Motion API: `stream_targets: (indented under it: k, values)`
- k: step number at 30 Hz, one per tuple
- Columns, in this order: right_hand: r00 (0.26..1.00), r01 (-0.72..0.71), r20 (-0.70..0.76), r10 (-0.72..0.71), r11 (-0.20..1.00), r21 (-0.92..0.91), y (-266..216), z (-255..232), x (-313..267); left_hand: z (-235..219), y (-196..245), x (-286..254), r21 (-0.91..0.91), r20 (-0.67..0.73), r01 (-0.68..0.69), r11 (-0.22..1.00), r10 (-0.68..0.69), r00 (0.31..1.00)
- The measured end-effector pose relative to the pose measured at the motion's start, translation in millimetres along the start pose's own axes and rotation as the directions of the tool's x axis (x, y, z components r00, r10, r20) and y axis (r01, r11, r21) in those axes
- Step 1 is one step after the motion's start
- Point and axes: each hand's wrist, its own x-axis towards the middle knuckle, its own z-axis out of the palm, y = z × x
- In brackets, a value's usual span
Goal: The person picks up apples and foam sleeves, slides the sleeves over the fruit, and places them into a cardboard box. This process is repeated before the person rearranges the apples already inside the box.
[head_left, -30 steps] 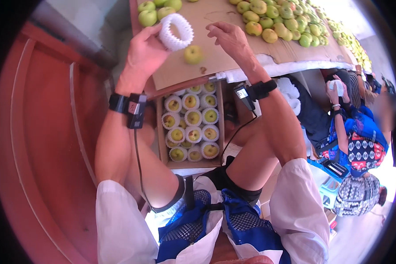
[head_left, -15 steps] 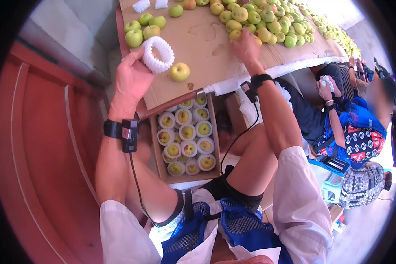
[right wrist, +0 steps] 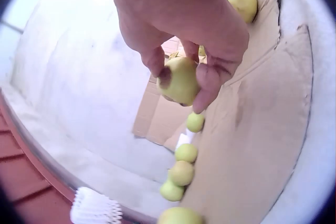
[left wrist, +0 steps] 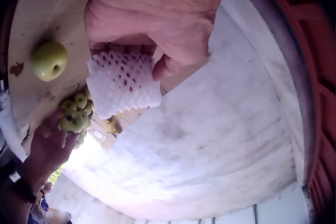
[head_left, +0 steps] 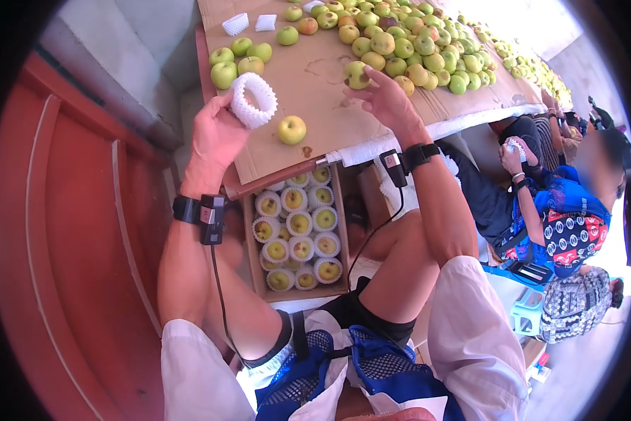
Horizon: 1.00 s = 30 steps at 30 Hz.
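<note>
My left hand [head_left: 217, 137] holds a white foam net sleeve [head_left: 240, 102] upright by its side over the cardboard, its round mouth facing up. In the left wrist view the sleeve [left wrist: 123, 85] hangs below the curled fingers with nothing inside. My right hand [head_left: 394, 109] pinches a yellow-green apple [head_left: 356, 75] at the near edge of the pile. A dark brown spot marks this apple [right wrist: 181, 79] in the right wrist view, with thumb and fingertips on opposite sides. A lone yellow apple [head_left: 291, 130] sits on the cardboard between the hands.
A big apple pile [head_left: 427, 49] covers the table's right and back. Several green apples [head_left: 224, 74] sit at the left, with foam sleeves [head_left: 236, 24] behind. Between my knees stands a cardboard box [head_left: 305, 294] of sleeved apples. Another person [head_left: 561, 210] sits at the right.
My right hand, empty at first, has reached right to the pile and come back slightly left with an apple. The left hand keeps holding the foam sleeve; the head view has shifted.
</note>
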Motion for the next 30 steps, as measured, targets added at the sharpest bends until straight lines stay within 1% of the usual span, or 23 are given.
stream_targets:
  k: [1, 4, 7, 10, 13, 16, 17, 19, 22, 25, 28, 30]
  values:
    - [0.998, -0.033, 0.055, 0.026, 0.990, 0.137, -1, 3, -4, 0, 0, 0, -0.001, 0.010, 0.003, 1.000, -0.003, 1.000]
    - [0.995, -0.051, 0.098, 0.030, 0.975, 0.215, -3, 10, -10, 4, 0, -1, 0.010, 0.000, -0.013, 1.000, 0.013, 1.000]
    - [0.985, -0.054, 0.169, 0.015, 0.971, 0.232, -2, 17, -14, 13, -2, -6, 0.021, -0.010, -0.032, 0.999, 0.033, 0.999]
    - [0.982, -0.091, 0.184, 0.050, 0.970, 0.225, -7, 27, -24, 15, -3, -8, 0.017, -0.002, -0.048, 0.999, 0.048, 0.999]
    - [0.987, -0.085, 0.139, 0.077, 0.995, 0.054, -2, 24, -25, 12, -4, -6, 0.023, 0.014, -0.050, 0.998, 0.050, 0.999]
    - [0.988, -0.123, 0.074, 0.133, 0.986, -0.116, 0, 20, -26, 8, -5, -2, 0.021, -0.008, -0.035, 0.999, 0.035, 0.999]
    - [0.985, -0.123, 0.091, 0.146, 0.968, -0.220, 0, 21, -30, 7, -5, -1, 0.022, -0.015, -0.033, 0.999, 0.033, 0.999]
    - [0.977, -0.104, 0.126, 0.172, 0.901, -0.421, -3, 22, -36, 7, -6, 1, 0.025, -0.023, -0.033, 0.999, 0.033, 0.999]
    - [0.969, -0.137, 0.081, 0.232, 0.784, -0.605, 4, 30, -39, 8, -8, 1, 0.042, -0.013, -0.033, 0.999, 0.034, 0.999]
    - [0.959, -0.097, 0.132, 0.251, 0.726, -0.680, 3, 34, -45, 13, -12, 0, 0.063, 0.009, -0.028, 0.998, 0.028, 1.000]
    - [0.937, -0.061, 0.140, 0.320, 0.545, -0.836, -4, 43, -47, 18, -15, -1, 0.077, 0.036, -0.023, 0.997, 0.020, 0.999]
    - [0.964, -0.038, 0.101, 0.246, 0.503, -0.864, -3, 47, -50, 22, -16, -2, 0.080, 0.020, -0.022, 0.997, 0.021, 1.000]
